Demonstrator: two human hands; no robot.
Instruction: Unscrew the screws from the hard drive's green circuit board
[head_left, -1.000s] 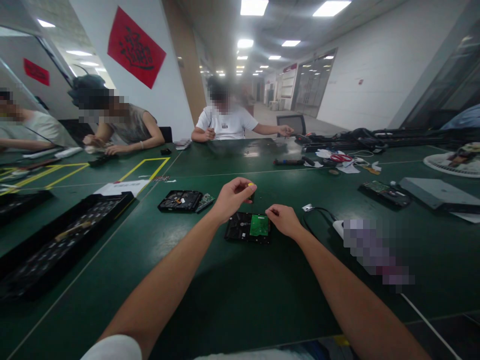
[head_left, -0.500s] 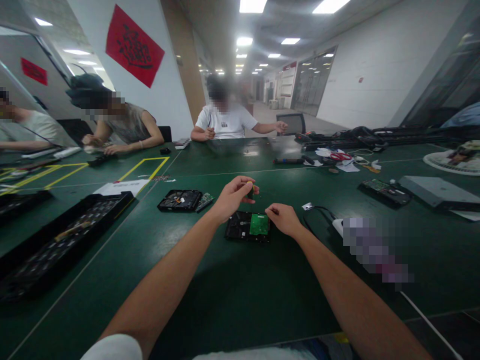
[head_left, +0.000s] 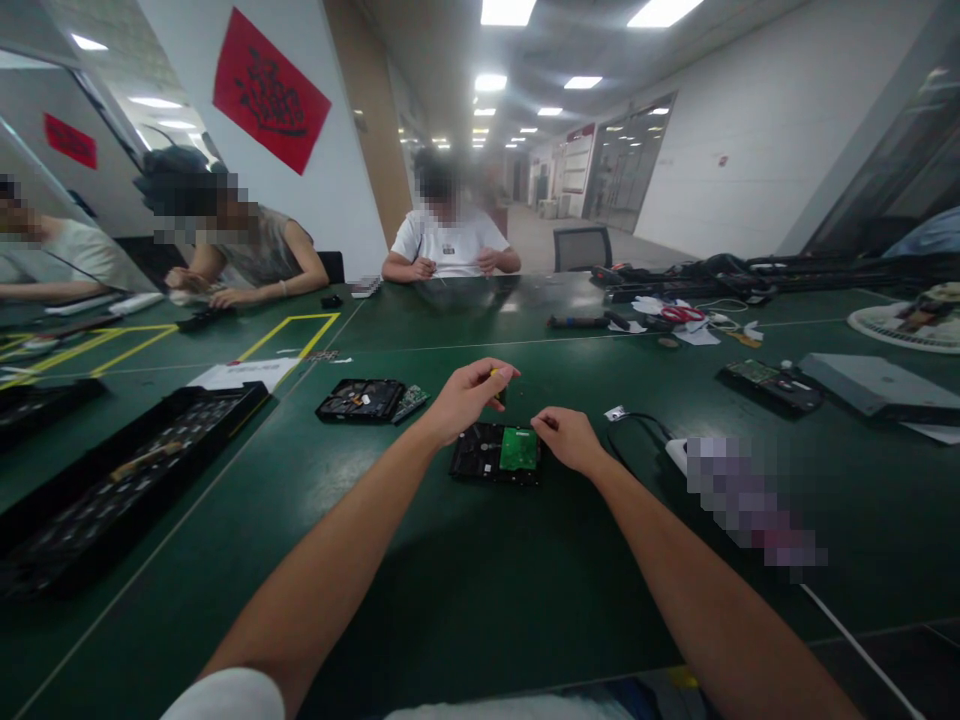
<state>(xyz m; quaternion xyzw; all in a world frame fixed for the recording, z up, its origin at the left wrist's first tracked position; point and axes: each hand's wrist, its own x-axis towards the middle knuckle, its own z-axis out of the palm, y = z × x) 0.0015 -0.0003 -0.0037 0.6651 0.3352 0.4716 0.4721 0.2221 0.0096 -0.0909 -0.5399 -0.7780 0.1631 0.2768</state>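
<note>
"Where is the hard drive (head_left: 491, 457) found?"

"It is laid flat on the surface (head_left: 450, 580), its green board (head_left: 518, 449) turned upward; it is taken as the dial's centre."

"And the hands?"

"Toward twelve, a yellow-and-dark tool (head_left: 502, 397) is clamped in the grip of the left hand (head_left: 466, 400). At two, the right hand (head_left: 570, 437) is noted by the drive's corner; whether its grip is closed cannot be told."

"Beyond?"

"An opened drive (head_left: 360, 400) is recorded at ten."

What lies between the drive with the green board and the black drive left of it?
In the head view, a small circuit board lies there, beside the black drive; the left wrist covers part.
</note>
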